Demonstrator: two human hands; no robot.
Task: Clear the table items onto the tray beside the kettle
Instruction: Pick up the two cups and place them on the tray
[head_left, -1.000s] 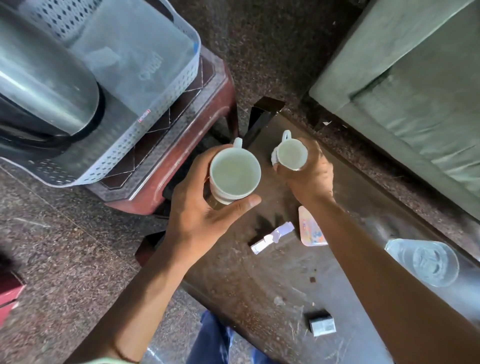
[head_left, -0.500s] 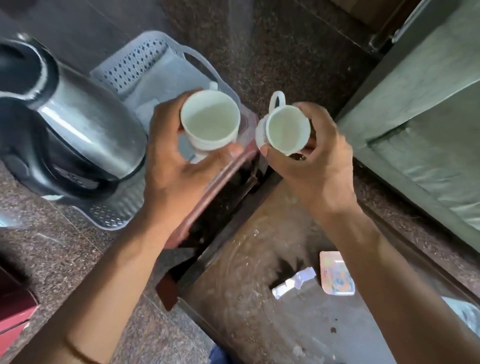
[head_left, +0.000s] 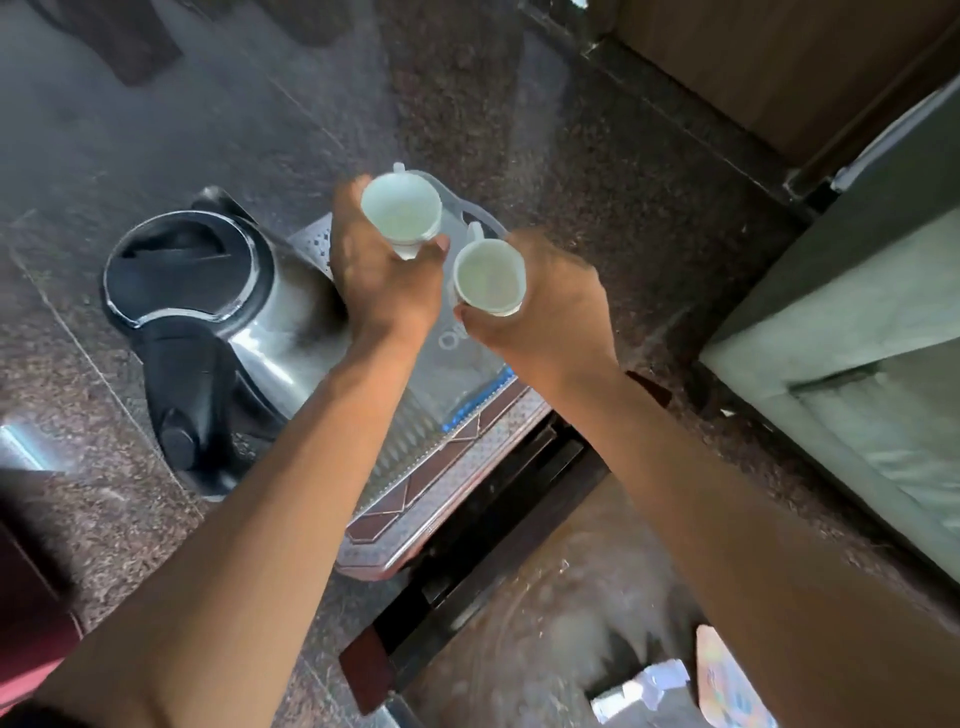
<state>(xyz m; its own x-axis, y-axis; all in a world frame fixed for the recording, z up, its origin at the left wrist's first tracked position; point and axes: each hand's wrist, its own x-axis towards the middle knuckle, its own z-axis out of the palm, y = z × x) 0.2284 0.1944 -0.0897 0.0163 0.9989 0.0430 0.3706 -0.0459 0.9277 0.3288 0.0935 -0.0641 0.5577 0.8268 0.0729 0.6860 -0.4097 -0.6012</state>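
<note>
My left hand grips a white cup and holds it above the far part of the grey plastic tray. My right hand grips a second white cup just to the right, over the tray's middle. Both cups are upright, with pale insides. The steel kettle with a black lid stands on the tray's left side. Whether either cup touches the tray is hidden by my hands.
The tray rests on a red-brown stool. At lower right is the dark table with a small white sachet and a pale card on it. A green sofa is on the right. Speckled floor lies around.
Both hands have carried the cups from over the table across the gap, and now they are above the tray beside the kettle. The view has swung left with them.
</note>
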